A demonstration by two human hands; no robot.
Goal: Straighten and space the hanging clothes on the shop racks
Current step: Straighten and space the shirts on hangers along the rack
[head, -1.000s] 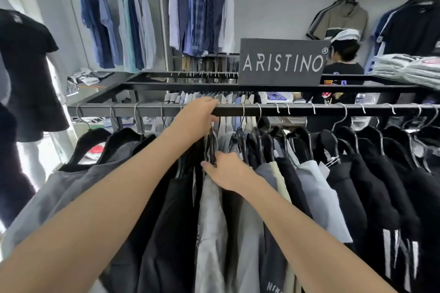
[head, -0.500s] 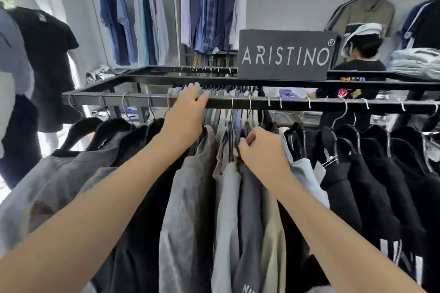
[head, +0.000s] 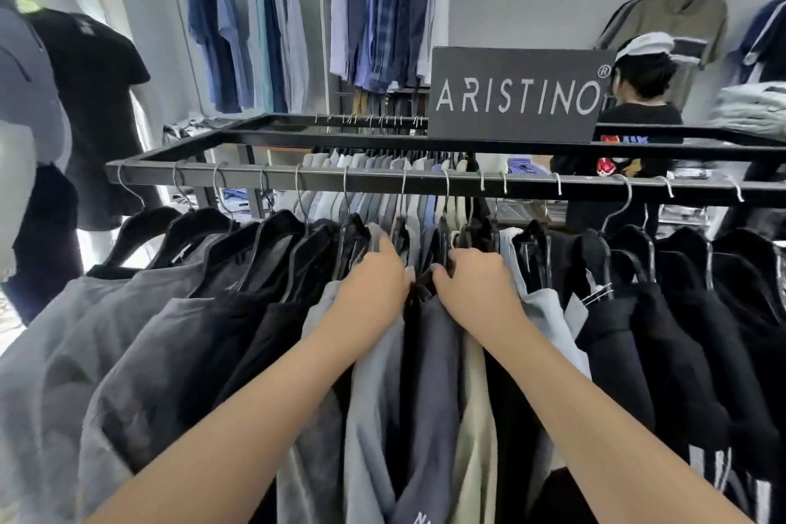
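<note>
A black rack rail [head: 255,176] carries a row of shirts on black hangers with metal hooks. Grey shirts [head: 127,332] hang at the left and black ones [head: 680,332] at the right. My left hand [head: 374,281] lies on the shoulder of a light grey shirt [head: 374,396], its index finger straight and pointing up between hangers. My right hand [head: 476,287] grips the hanger top of a navy shirt [head: 434,374], fingers curled over it. A beige shirt [head: 476,417] and a light blue one [head: 548,311] hang just right of it. The two hands are almost touching.
A dark ARISTINO sign [head: 514,94] stands on the rack's top frame. Behind the rack stands a person in a white cap [head: 642,68]. Mannequins [head: 85,98] stand at the left. Blue shirts [head: 246,38] hang on the back wall, and folded clothes [head: 753,106] lie at the right.
My left hand came down off the rail onto the light grey shirt's shoulder. My right hand shifted slightly right along the hangers. The view moved closer to the rack.
</note>
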